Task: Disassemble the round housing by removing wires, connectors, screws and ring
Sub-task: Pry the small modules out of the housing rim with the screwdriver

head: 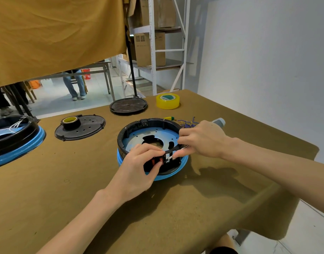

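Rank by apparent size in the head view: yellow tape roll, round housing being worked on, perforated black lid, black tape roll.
1. Round housing, nearest.
2. Perforated black lid.
3. Yellow tape roll, farther away.
4. Black tape roll.

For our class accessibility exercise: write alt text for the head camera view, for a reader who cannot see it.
Two bare hands work at the near rim of a round black housing with a blue base on a brown-covered table: the left hand holds the rim while the right hand holds a thin metal tool there. Tape rolls and black round covers lie behind.
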### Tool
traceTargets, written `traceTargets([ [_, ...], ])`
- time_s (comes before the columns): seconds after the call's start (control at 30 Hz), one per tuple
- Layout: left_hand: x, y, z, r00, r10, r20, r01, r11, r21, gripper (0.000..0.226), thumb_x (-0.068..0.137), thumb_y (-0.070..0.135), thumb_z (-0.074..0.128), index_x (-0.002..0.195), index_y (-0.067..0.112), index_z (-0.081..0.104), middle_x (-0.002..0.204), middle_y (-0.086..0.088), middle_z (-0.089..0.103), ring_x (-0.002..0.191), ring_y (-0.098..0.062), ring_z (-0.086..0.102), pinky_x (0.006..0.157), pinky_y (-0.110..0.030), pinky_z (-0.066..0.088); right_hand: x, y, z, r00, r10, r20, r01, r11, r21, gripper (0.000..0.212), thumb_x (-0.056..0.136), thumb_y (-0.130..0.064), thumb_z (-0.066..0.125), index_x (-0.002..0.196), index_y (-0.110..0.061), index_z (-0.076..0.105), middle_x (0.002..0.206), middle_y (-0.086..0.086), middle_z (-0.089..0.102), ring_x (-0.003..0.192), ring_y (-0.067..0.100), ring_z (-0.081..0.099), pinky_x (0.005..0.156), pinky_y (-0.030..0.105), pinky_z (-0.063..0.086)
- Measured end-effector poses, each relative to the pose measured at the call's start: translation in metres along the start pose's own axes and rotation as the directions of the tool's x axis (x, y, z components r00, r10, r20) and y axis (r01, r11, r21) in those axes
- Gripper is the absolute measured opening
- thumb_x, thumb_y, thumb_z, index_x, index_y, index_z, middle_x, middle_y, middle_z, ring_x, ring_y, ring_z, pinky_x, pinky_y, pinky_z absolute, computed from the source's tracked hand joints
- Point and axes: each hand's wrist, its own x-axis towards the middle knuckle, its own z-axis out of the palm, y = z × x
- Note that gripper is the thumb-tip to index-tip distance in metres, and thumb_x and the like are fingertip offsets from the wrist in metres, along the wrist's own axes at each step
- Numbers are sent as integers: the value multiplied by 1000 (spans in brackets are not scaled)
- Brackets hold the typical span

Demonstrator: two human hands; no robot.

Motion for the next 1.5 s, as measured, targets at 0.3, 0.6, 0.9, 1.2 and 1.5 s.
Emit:
traceTargets([
  [0.3, -14, -3, 10, 990, 96, -104, -86, 992, 97, 31, 91, 11, 73, 121, 9, 75, 121, -4, 72, 115, -16, 66, 101, -37, 57, -5, 5, -10, 987, 52, 150, -63, 996, 66, 82, 93, -77, 9, 103, -32, 77, 101, -15, 69, 71, 9, 65, 48, 15, 29],
  [0.6, -14, 3, 10, 988, 105, -115, -91, 989, 118, 25, 91, 15, 70, 115, 13, 77, 119, 0, 74, 115, -13, 66, 102, -40, 57, -3, 2, -12, 973, 112, 204, -153, 969, 196, 80, 90, -81, 17, 113, -32, 76, 103, -20, 65, 77, 5, 60, 52, 22, 44],
  [0.9, -8, 7, 6, 993, 3, -117, -3, 1000, 1, 17, 89, 13, 70, 104, 15, 78, 113, 5, 72, 110, -9, 66, 96, -37, 59, 4, -1, -18, 950, 152, 272, -200, 967, 158, 93, 79, -89, 6, 109, -36, 75, 95, -11, 72, 79, 12, 67, 58, 29, 54],
  [1.2, -6, 7, 2, 997, -39, -67, 36, 998, -45, 16, 91, 15, 68, 104, 17, 76, 116, 7, 67, 113, -8, 64, 99, -23, 55, 20, 0, -33, 920, 159, 357, -206, 974, 97, 92, 71, -90, 11, 98, -33, 78, 67, -11, 64, 54, 10, 54, 42, 18, 27],
  [1.5, -3, 6, 0, 997, -37, -61, 34, 998, -51, 24, 86, 3, 78, 105, 18, 78, 110, 9, 69, 106, -3, 67, 93, -17, 56, 61, -2, -43, 867, 36, 498, -5, 998, -62, 66, 85, -81, 42, 94, -26, 77, 73, -6, 68, 60, 13, 59, 44, 25, 37],
])
